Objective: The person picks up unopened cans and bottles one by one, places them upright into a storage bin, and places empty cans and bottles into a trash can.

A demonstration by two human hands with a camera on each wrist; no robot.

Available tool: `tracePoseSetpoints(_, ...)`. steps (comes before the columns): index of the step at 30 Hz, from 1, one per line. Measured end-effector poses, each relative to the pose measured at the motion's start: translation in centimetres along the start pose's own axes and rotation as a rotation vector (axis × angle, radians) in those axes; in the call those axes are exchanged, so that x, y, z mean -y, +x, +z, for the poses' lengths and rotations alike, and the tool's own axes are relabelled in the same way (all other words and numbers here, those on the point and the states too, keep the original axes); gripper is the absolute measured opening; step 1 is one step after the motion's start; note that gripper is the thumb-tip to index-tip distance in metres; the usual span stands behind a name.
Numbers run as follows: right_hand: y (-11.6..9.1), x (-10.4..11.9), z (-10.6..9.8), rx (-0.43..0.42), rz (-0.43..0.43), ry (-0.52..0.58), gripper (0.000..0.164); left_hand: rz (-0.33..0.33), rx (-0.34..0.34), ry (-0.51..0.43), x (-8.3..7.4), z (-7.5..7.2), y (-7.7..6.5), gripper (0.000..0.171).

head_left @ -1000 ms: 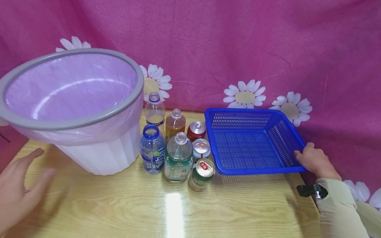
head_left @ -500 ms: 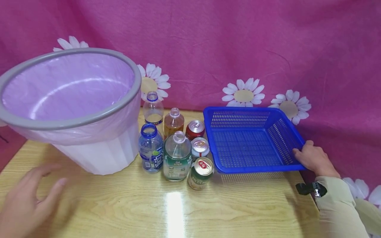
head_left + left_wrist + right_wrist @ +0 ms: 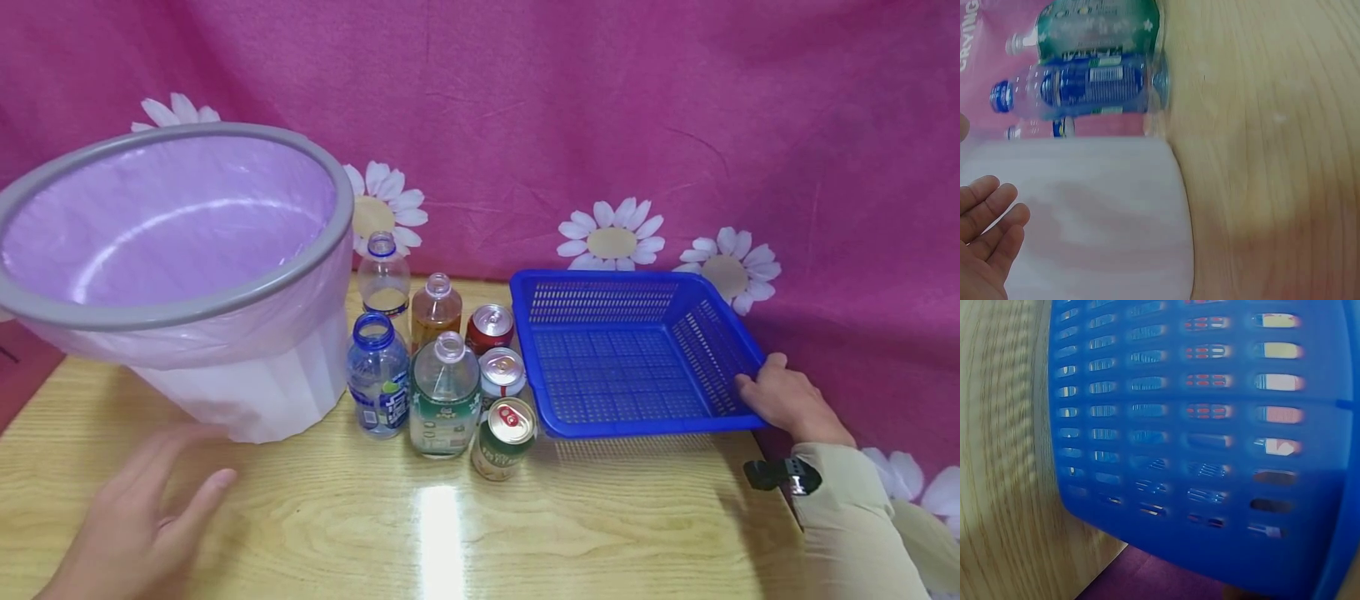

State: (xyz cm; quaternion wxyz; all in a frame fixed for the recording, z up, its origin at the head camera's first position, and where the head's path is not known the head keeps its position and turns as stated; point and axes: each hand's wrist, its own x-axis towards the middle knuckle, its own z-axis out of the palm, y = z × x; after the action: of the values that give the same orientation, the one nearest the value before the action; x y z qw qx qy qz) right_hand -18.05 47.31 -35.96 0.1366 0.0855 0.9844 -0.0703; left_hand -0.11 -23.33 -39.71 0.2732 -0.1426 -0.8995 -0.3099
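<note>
My left hand (image 3: 146, 508) hovers over the table in front of the white bin, fingers loosely spread and holding nothing. In the left wrist view its fingers (image 3: 988, 215) show against the bin's white wall. My right hand (image 3: 798, 400) grips the right rim of a blue plastic basket (image 3: 615, 429), thumb over the edge. The basket's slotted side (image 3: 1166, 425) fills the right wrist view. Between bin and basket stand a blue-necked bottle (image 3: 378, 383), a green-labelled bottle (image 3: 446, 408), a clear bottle (image 3: 384, 279), an amber-tinted bottle (image 3: 437, 312), and a green can (image 3: 504, 446), a white can (image 3: 501, 373) and a red can (image 3: 490, 329).
The large bin (image 3: 247, 400) has a grey rim and a purplish liner bag, and stands at the left. Behind the wooden table (image 3: 337, 533) hangs a pink cloth (image 3: 487, 125) with white daisies. The table's right edge runs below my right wrist.
My left hand has moved right from the left edge, passing in front of the bin. The right hand keeps its grip on the basket rim. Bottles and cans stay in place.
</note>
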Motion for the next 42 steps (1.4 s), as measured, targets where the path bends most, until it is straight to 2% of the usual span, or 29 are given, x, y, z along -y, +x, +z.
tracePoseSetpoints(6,0.1,0.1,-0.1,-0.003,-0.030,-0.003,0.076,0.066,0.005,-0.045,-0.6,1.4,0.6,0.041)
tracePoseSetpoints(12,0.3,0.4,-0.1,-0.022,-0.054,-0.013,0.071,0.077,0.032,-0.083,-1.4,2.5,1.2,0.047)
tracePoseSetpoints(16,0.3,0.3,-0.2,-0.028,-0.043,-0.019,0.067,0.074,0.030,-0.098,-2.1,3.3,1.8,0.052)
tracePoseSetpoints(22,0.2,0.1,-0.3,-0.055,-0.051,-0.035,0.063,0.029,0.050,-0.120,-3.3,4.9,3.0,0.061)
tracePoseSetpoints(31,0.2,0.1,-0.1,-0.087,-0.063,-0.046,0.057,-0.013,-0.008,-0.223,-5.5,7.2,5.4,0.078)
tracePoseSetpoints(36,0.3,0.2,0.0,-0.090,-0.056,-0.051,0.057,-0.032,-0.044,-0.246,-6.0,8.2,6.4,0.087)
tracePoseSetpoints(42,0.4,0.4,0.3,-0.101,-0.065,-0.041,0.056,-0.031,-0.078,-0.333,-6.3,9.3,7.4,0.093)
